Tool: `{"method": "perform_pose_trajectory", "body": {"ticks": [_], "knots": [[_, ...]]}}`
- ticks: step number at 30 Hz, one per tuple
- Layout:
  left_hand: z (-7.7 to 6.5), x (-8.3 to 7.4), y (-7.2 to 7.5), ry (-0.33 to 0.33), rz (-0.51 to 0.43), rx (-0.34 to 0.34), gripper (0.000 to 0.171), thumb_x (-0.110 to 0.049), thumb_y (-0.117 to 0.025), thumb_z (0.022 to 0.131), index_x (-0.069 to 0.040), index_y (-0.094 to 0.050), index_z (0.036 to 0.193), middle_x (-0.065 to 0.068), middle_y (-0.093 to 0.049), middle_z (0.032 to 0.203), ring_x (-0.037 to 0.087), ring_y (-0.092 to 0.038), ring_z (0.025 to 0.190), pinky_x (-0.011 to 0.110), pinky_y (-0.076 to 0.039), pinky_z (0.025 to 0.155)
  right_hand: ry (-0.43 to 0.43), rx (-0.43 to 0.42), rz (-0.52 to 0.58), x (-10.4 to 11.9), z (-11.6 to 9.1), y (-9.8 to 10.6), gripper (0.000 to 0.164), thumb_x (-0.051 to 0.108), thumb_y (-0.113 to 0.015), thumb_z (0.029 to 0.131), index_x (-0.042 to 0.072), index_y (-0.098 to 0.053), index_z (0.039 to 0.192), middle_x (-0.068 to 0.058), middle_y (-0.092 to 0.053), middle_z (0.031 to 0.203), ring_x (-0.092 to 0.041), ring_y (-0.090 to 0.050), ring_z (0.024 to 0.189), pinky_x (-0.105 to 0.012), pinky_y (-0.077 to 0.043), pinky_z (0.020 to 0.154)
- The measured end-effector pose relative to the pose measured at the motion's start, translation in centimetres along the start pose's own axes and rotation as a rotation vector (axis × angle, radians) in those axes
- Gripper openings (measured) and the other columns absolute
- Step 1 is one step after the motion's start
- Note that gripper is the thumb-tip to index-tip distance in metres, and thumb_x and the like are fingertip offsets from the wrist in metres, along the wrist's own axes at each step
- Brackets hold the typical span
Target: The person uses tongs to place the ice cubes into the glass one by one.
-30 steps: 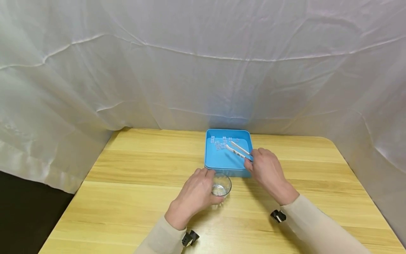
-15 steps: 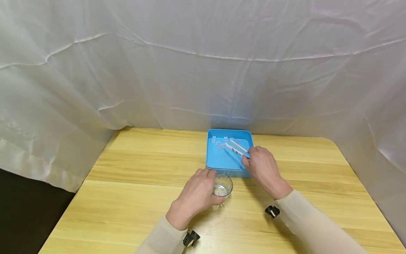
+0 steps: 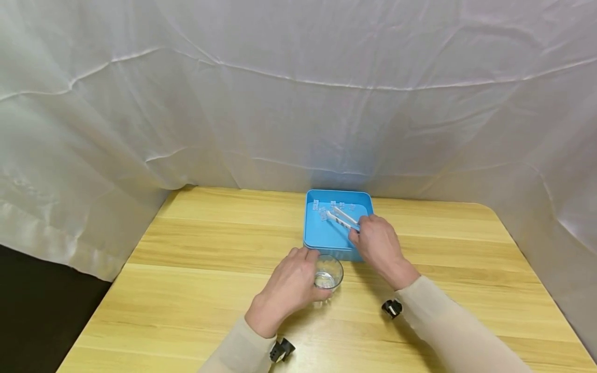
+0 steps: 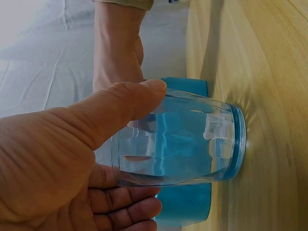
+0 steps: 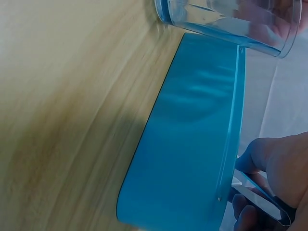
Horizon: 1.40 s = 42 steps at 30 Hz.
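My left hand (image 3: 289, 282) holds a clear drinking glass (image 4: 187, 144) upright on the table, thumb on one side and fingers on the other. A clear piece (image 4: 219, 126) shows low in the glass. Just beyond it stands a shallow blue metal box (image 3: 326, 237) with no lid. Several small clear cubes (image 3: 315, 205) lie towards the back of its floor. My right hand (image 3: 380, 249) reaches over the box's right side and grips a pair of tongs (image 3: 342, 221) with white arms. The tongs' arms are spread, their tips at the cubes on the left.
All this stands on a light wood-grain table (image 3: 196, 290). A pale curtain (image 3: 280, 124) hangs right behind the box and along the sides. Small black cameras (image 3: 282, 350) are strapped at both wrists.
My right hand has moved a little left with the tongs, bringing their tips to the left cluster of cubes. The left hand and the glass have stayed in place.
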<state>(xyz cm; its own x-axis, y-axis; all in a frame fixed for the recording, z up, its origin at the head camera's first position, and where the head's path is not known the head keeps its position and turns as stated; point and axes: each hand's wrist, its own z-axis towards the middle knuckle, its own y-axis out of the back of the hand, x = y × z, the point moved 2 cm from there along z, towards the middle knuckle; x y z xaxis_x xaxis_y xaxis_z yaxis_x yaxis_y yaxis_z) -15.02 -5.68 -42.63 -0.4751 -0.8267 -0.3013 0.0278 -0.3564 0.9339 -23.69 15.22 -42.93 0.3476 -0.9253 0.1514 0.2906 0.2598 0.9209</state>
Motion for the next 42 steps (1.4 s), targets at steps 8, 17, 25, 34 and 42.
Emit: {"method": "perform_pose_trajectory", "body": {"ticks": [8, 17, 25, 34, 42], "knots": [[0.1, -0.1, -0.1, 0.003, -0.003, 0.01, 0.072, -0.048, -0.094, 0.075, -0.002, -0.065, 0.122, 0.005, -0.066, 0.104, 0.02, -0.058, 0.094, 0.031, -0.055, 0.081, -0.034, 0.032, -0.025, -0.1, 0.0, -0.4, 0.032, 0.018, -0.068, 0.096, 0.005, -0.053, 0.071, -0.006, -0.047, 0.065, -0.023, -0.045, 0.058, -0.035, -0.041, 0.051], [0.1, -0.1, -0.1, 0.0, -0.007, 0.009, 0.071, -0.047, -0.094, 0.075, -0.001, -0.065, 0.122, 0.005, -0.066, 0.103, 0.02, -0.058, 0.093, 0.031, -0.055, 0.08, -0.045, 0.036, -0.042, -0.7, 0.0, -0.5, 0.031, 0.017, -0.067, 0.096, 0.004, -0.053, 0.072, -0.006, -0.047, 0.065, -0.023, -0.045, 0.058, -0.034, -0.041, 0.05], [0.2, -0.1, -0.1, -0.001, -0.008, 0.011, 0.072, -0.047, -0.093, 0.076, -0.001, -0.064, 0.124, 0.006, -0.068, 0.107, 0.021, -0.06, 0.097, 0.033, -0.056, 0.084, -0.027, 0.052, -0.042, -0.7, 0.3, -0.7, 0.032, 0.019, -0.068, 0.096, 0.004, -0.054, 0.072, -0.006, -0.046, 0.065, -0.022, -0.045, 0.058, -0.032, -0.038, 0.051], [0.2, 0.0, 0.0, -0.004, -0.009, 0.014, 0.071, -0.048, -0.093, 0.077, -0.002, -0.064, 0.123, 0.006, -0.067, 0.107, 0.021, -0.06, 0.097, 0.032, -0.056, 0.084, -0.012, 0.047, -0.042, -0.5, 0.8, -0.9, 0.033, 0.018, -0.069, 0.096, 0.004, -0.054, 0.07, -0.006, -0.045, 0.063, -0.023, -0.044, 0.057, -0.032, -0.038, 0.052], [0.2, 0.1, 0.1, 0.0, -0.015, 0.013, 0.071, -0.048, -0.092, 0.078, -0.002, -0.064, 0.123, 0.005, -0.067, 0.106, 0.021, -0.059, 0.096, 0.032, -0.056, 0.082, -0.032, 0.068, -0.035, -0.6, 1.0, -1.2, 0.031, 0.018, -0.069, 0.096, 0.003, -0.056, 0.073, -0.007, -0.048, 0.066, -0.024, -0.046, 0.059, -0.034, -0.04, 0.053]]}}
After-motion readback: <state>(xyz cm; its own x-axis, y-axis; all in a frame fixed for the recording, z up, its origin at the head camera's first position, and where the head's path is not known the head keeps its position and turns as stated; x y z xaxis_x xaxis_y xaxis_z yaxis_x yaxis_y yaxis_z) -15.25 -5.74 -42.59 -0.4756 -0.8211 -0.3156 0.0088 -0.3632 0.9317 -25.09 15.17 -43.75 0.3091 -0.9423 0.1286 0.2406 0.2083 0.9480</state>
